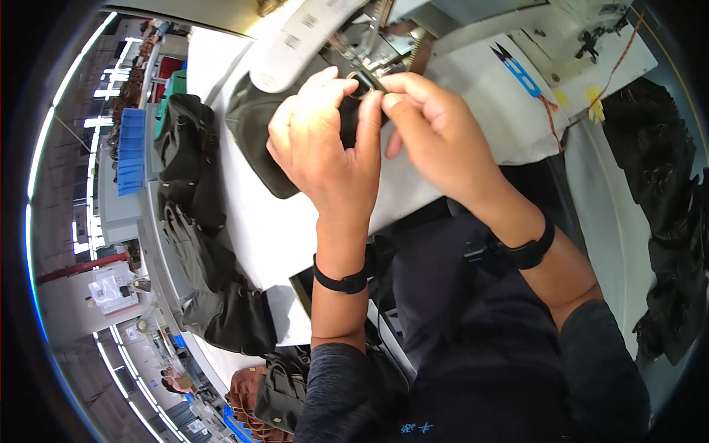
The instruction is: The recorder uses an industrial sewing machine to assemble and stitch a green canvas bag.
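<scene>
Both hands meet in front of the sewing machine (295, 40), near its needle area. My left hand (321, 140) is closed, its thumb and fingers pinching a dark strap end (368, 80) that appears to loop through a small metal ring. From the other side my right hand (443, 136) grips the same strap end between thumb and forefinger. A dark olive bag (258, 144) lies on the white table under and beside my left hand. My fingers hide part of the strap and of the bag's far side.
Blue-handled thread snips (523, 74) lie right of the machine, near an orange cord (555, 129). Several dark bags (196, 244) line the table's left side. More dark pieces (653, 170) hang at the right. A blue bin (131, 151) stands farther left.
</scene>
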{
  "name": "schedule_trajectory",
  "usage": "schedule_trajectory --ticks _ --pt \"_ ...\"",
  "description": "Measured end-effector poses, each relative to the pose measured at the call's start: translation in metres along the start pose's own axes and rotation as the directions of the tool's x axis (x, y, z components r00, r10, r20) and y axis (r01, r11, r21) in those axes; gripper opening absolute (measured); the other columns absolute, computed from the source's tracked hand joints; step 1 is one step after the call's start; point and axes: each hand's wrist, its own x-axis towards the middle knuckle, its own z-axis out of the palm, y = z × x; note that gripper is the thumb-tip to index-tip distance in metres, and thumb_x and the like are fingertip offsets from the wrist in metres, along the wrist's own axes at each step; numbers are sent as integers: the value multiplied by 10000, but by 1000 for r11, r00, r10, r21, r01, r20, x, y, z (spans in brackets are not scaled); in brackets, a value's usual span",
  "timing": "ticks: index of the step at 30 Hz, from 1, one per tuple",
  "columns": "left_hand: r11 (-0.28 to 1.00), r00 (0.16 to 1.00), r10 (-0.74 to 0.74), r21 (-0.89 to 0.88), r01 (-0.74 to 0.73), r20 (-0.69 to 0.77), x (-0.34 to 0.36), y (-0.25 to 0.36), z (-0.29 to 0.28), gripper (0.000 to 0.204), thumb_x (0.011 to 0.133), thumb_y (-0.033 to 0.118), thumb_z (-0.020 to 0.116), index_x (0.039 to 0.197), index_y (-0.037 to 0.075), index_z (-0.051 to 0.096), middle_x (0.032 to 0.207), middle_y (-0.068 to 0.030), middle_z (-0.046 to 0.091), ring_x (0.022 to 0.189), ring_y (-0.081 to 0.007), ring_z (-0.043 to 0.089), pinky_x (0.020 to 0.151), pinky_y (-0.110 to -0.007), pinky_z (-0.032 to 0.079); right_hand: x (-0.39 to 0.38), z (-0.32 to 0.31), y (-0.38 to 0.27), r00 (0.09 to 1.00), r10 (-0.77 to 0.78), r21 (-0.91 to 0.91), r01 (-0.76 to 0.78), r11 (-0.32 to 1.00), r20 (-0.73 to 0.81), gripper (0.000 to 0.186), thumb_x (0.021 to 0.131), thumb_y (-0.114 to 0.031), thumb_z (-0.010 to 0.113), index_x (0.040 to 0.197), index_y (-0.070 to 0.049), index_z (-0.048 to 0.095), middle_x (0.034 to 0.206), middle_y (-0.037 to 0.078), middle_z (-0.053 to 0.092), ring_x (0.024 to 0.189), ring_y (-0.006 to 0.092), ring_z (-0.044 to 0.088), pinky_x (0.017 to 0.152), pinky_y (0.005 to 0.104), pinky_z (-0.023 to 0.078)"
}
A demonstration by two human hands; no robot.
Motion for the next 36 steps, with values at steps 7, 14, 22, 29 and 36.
schedule_trajectory --ticks 7,14,22,29,36 --pt "974 979 -204 -103 204 12 -3 8 15 241 868 175 824 1021 54 682 1012 -61 736 848 -215 688 766 -317 542 -9 -9 14 866 -498 -655 401 640 44 310 933 -73 579 1240 -34 593 1054 192 678 912 413 664 752 486 547" --pt "924 959 -278 -290 251 -56 -24 -3 25 184 883 109 804 970 48 653 1031 -108 766 872 -231 736 769 -304 571 -22 -18 3 955 -296 -442 256 860 -21 333 941 -84 620 1272 -45 610 1121 98 695 800 244 686 685 351 550" --pt "888 948 -317 -356 290 -20 -15 5 19 149 880 23 792 968 18 672 1062 -108 760 827 -156 710 750 -266 572 2 -42 23 961 -266 -176 249 952 -79 387 903 -52 559 1284 -32 619 1213 90 691 988 138 629 748 280 524" --pt "938 957 -278 -190 290 87 -7 9 6 173 854 70 812 961 41 679 1083 -109 753 947 -272 711 866 -342 544 4 -37 34 973 -233 -201 229 952 3 338 935 -63 636 1263 11 660 1186 55 697 1127 133 622 1003 313 478" --pt "771 873 -468 -419 480 139 -6 16 6 155 895 59 795 964 0 669 1074 -134 742 909 -179 728 829 -304 590 31 -44 34 952 -242 -5 247 969 186 251 945 -220 757 1071 -2 759 971 0 702 905 92 606 823 272 488"
